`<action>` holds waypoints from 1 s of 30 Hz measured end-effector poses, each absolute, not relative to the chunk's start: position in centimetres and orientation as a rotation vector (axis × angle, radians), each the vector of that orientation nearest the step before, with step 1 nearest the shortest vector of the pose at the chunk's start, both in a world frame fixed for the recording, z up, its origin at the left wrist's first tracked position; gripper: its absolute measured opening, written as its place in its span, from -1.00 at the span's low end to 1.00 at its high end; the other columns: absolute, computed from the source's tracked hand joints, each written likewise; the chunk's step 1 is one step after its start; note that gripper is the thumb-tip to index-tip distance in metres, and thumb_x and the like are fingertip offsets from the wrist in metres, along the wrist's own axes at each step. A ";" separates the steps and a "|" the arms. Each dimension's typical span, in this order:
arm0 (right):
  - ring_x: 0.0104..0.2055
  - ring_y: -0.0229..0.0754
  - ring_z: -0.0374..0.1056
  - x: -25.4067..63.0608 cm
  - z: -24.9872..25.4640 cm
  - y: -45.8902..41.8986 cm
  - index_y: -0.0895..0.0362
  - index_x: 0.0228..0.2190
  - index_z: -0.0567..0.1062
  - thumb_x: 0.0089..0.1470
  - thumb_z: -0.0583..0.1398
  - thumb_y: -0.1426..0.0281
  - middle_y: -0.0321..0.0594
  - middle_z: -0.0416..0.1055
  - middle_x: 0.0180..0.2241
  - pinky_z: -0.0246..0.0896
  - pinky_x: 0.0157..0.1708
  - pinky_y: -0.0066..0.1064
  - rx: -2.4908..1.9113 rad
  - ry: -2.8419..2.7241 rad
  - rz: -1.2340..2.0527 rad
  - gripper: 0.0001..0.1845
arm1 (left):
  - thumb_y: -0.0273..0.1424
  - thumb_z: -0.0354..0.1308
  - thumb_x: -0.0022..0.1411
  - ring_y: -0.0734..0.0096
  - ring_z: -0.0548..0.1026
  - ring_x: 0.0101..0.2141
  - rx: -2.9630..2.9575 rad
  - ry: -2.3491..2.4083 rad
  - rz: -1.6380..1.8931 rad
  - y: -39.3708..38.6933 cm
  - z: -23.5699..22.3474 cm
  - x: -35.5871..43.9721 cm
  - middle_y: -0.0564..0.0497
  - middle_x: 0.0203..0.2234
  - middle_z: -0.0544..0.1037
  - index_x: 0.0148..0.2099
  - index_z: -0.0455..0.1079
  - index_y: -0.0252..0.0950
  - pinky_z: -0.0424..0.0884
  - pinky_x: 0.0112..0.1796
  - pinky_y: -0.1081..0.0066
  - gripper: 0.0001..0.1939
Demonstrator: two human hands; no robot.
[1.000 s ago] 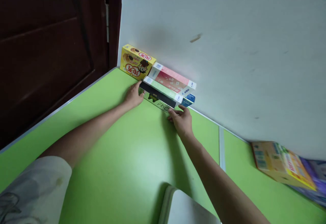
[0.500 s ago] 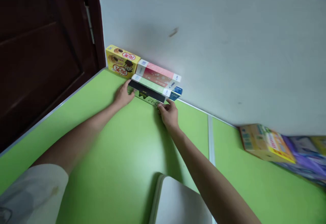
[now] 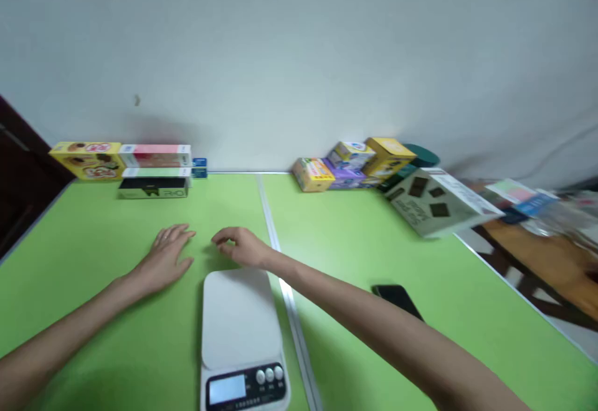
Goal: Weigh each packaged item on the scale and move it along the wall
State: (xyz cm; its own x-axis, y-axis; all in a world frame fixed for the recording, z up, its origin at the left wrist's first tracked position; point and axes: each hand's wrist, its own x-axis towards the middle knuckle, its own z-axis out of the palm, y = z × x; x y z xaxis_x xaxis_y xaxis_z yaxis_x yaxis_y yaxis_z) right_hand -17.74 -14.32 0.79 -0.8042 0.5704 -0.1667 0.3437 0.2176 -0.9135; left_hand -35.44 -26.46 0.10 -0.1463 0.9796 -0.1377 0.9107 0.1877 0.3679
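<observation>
My left hand (image 3: 167, 256) is over the green table with its fingers spread, holding nothing. My right hand (image 3: 240, 246) hovers just beyond the far edge of a white kitchen scale (image 3: 240, 317), fingers loosely bent and apart, with nothing in them. The scale's display and several round buttons face me. Past my left hand, a black box with a cat-like figure (image 3: 154, 188) lies in front of a pale green box (image 3: 156, 172) and a pink box (image 3: 156, 155). Left of these stands a yellow snack box (image 3: 91, 160); a small blue box (image 3: 199, 168) sits at their right.
By the wall at centre right are an orange-and-yellow box (image 3: 314, 175), a purple pack (image 3: 344, 177) and yellow boxes (image 3: 387, 157). A large white box with chocolate pictures (image 3: 436, 202) leans at the table's right edge. A black phone (image 3: 398, 299) lies beneath my right forearm.
Both hands have let go of the black box and drawn back toward me. That box stays in front of the green one. My view has turned to the right.
</observation>
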 end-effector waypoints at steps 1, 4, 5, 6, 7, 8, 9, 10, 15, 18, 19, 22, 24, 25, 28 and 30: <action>-0.25 -0.17 0.43 -16.1 1.6 -15.3 0.17 -0.38 0.58 -0.09 0.21 0.57 -0.19 0.55 -0.32 0.30 -0.12 -0.33 -0.775 -2.346 1.623 -0.81 | -0.28 0.02 0.14 -0.05 0.09 0.24 1.830 2.013 0.232 -26.5 1.2 -33.7 -0.22 0.22 0.21 0.20 0.19 -0.34 -0.09 0.20 -0.11 -0.42; -0.26 -0.18 0.40 -12.1 4.0 -17.7 0.24 -0.35 0.58 -0.01 0.12 0.60 -0.13 0.55 -0.30 0.27 -0.13 -0.35 -0.427 -2.596 1.519 -0.75 | -0.37 -0.02 0.15 0.01 0.17 0.21 1.915 1.728 0.171 -26.1 4.4 -28.2 -0.18 0.19 0.27 0.26 0.11 -0.31 -0.09 0.20 -0.10 -0.40; -0.30 -0.19 0.38 -10.8 4.8 -18.3 0.27 -0.34 0.58 0.00 0.07 0.62 -0.10 0.54 -0.31 0.28 -0.18 -0.37 -0.364 -2.670 1.479 -0.72 | -0.45 -0.03 0.12 0.05 0.22 0.19 1.920 1.647 0.183 -25.8 5.3 -26.4 -0.15 0.17 0.31 0.25 0.12 -0.29 -0.02 0.19 -0.05 -0.39; -0.34 -0.20 0.37 -9.6 5.5 -18.8 0.31 -0.33 0.57 0.00 0.04 0.64 -0.08 0.54 -0.33 0.29 -0.24 -0.39 -0.351 -2.718 1.456 -0.69 | -0.52 -0.05 0.07 0.09 0.28 0.15 1.906 1.568 0.208 -25.6 6.1 -24.7 -0.12 0.15 0.35 0.23 0.15 -0.27 0.08 0.17 0.03 -0.37; -0.37 -0.22 0.35 -8.4 6.1 -19.2 0.33 -0.34 0.56 -0.01 0.02 0.66 -0.07 0.53 -0.34 0.29 -0.29 -0.42 -0.379 -2.728 1.464 -0.67 | -0.57 -0.07 0.02 0.14 0.34 0.10 1.877 1.491 0.241 -25.4 6.7 -23.1 -0.08 0.11 0.39 0.21 0.19 -0.24 0.19 0.12 0.12 -0.36; -0.40 -0.24 0.33 -7.1 6.8 -19.6 0.35 -0.34 0.56 -0.03 0.01 0.68 -0.08 0.52 -0.35 0.28 -0.33 -0.45 -0.409 -2.714 1.491 -0.65 | -0.61 -0.08 -0.02 0.20 0.40 0.04 1.841 1.420 0.278 -25.3 7.3 -21.7 -0.04 0.07 0.44 0.16 0.24 -0.20 0.28 0.06 0.22 -0.35; -0.42 -0.26 0.31 -5.8 7.3 -19.9 0.37 -0.33 0.56 -0.04 0.00 0.69 -0.09 0.51 -0.37 0.26 -0.37 -0.48 -0.425 -2.685 1.525 -0.64 | -0.63 -0.09 -0.05 0.25 0.44 -0.02 1.803 1.357 0.309 -25.3 7.8 -20.3 0.00 0.00 0.49 0.11 0.29 -0.18 0.33 -0.01 0.29 -0.36; -0.43 -0.28 0.29 -4.4 7.8 -20.1 0.38 -0.32 0.56 -0.06 -0.01 0.71 -0.12 0.49 -0.39 0.24 -0.39 -0.51 -0.426 -2.647 1.563 -0.62 | -0.63 -0.10 -0.06 0.28 0.47 -0.08 1.771 1.307 0.324 -25.3 8.3 -19.1 0.03 -0.07 0.53 0.06 0.32 -0.17 0.35 -0.06 0.35 -0.39; -0.55 -0.39 0.12 1.3 8.3 -20.6 0.35 -0.35 0.56 -0.12 -0.02 0.75 -0.32 0.31 -0.52 0.12 -0.52 -0.59 -0.372 -2.496 1.767 -0.59 | -0.60 -0.07 -0.02 0.32 0.50 -0.22 1.654 1.256 0.199 -25.5 9.7 -14.4 0.04 -0.26 0.56 -0.12 0.35 -0.22 0.38 -0.17 0.41 -0.59; -0.53 -0.40 0.14 3.1 7.2 -20.4 0.28 -0.46 0.53 -0.11 -0.04 0.74 -0.34 0.30 -0.50 0.12 -0.49 -0.59 -0.359 -2.360 1.855 -0.62 | -0.61 -0.06 -0.04 0.31 0.49 -0.22 1.640 1.257 0.139 -24.9 9.6 -12.6 0.02 -0.25 0.55 -0.15 0.34 -0.24 0.38 -0.19 0.40 -0.61; -0.51 -0.39 0.14 3.5 6.8 -20.2 0.26 -0.49 0.51 -0.11 -0.05 0.73 -0.35 0.30 -0.49 0.13 -0.47 -0.58 -0.369 -2.325 1.875 -0.63 | -0.61 -0.05 -0.05 0.30 0.49 -0.22 1.641 1.257 0.127 -24.5 9.4 -12.2 0.01 -0.25 0.54 -0.16 0.35 -0.25 0.38 -0.18 0.39 -0.61; -0.54 -0.40 0.09 4.1 5.5 -19.2 0.20 -0.57 0.39 -0.11 -0.05 0.71 -0.40 0.20 -0.56 0.10 -0.47 -0.56 -0.421 -2.242 1.913 -0.70 | -0.63 -0.06 -0.09 0.29 0.49 -0.22 1.613 1.262 0.118 -23.0 8.6 -11.3 0.00 -0.25 0.55 -0.17 0.36 -0.27 0.39 -0.17 0.35 -0.59; -0.58 -0.39 0.00 4.3 4.7 -18.1 0.15 -0.62 0.28 -0.12 -0.06 0.70 -0.44 0.09 -0.61 0.04 -0.52 -0.54 -0.420 -2.208 1.903 -0.72 | -0.64 -0.07 -0.12 0.26 0.49 -0.20 1.590 1.268 0.152 -21.6 7.8 -10.9 -0.02 -0.25 0.55 -0.17 0.38 -0.29 0.39 -0.14 0.31 -0.56; -0.59 -0.39 -0.02 4.3 4.4 -17.4 0.13 -0.64 0.22 -0.14 -0.06 0.70 -0.45 0.05 -0.62 0.02 -0.53 -0.53 -0.407 -2.200 1.884 -0.73 | -0.64 -0.08 -0.14 0.24 0.49 -0.19 1.581 1.266 0.181 -20.7 7.4 -10.8 -0.02 -0.24 0.55 -0.17 0.39 -0.30 0.39 -0.12 0.29 -0.55; -0.51 -0.35 0.12 4.3 3.2 -14.3 0.12 -0.62 0.25 -0.17 -0.02 0.66 -0.42 0.17 -0.57 0.12 -0.43 -0.48 -0.456 -2.124 1.808 -0.78 | -0.65 -0.06 -0.18 0.19 0.48 -0.10 1.559 1.313 0.346 -17.3 5.8 -10.4 -0.06 -0.17 0.55 -0.13 0.42 -0.31 0.34 -0.02 0.22 -0.48; -0.38 -0.28 0.28 4.2 2.2 -11.5 0.14 -0.52 0.39 -0.18 0.05 0.62 -0.35 0.35 -0.47 0.23 -0.24 -0.39 -0.631 -1.929 1.797 -0.80 | -0.65 -0.01 -0.17 0.15 0.41 0.02 1.517 1.429 0.507 -14.4 4.8 -10.3 -0.11 -0.02 0.49 -0.03 0.40 -0.32 0.26 0.07 0.19 -0.42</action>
